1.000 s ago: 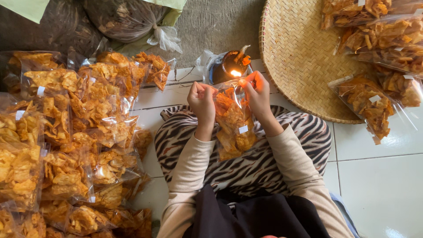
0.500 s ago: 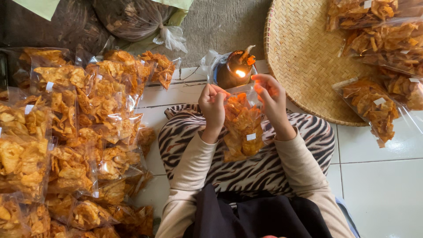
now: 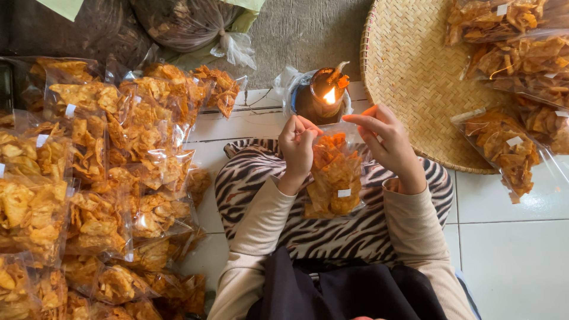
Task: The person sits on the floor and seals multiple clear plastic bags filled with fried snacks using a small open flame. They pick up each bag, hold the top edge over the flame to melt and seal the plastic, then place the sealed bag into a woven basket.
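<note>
Both hands hold a clear bag of chips up by its open top, just below a small lit flame.

The left hand (image 3: pixel 298 145) has its fingers pressed together, pinching the top edge of the bag of chips (image 3: pixel 333 175); the right hand (image 3: pixel 385 142) pinches the other corner with thumb and forefinger, its remaining fingers loosely spread. The bag hangs over the zebra-striped cloth (image 3: pixel 267 195) on the lap, near the candle jar (image 3: pixel 323 95). It looks light, the film thin, slippery and easily melted, the chips brittle, so the empty top margin seems the place to grip. Filled bags (image 3: pixel 95 178) are piled on the floor at left; more lie on the woven tray (image 3: pixel 409 71).
</note>
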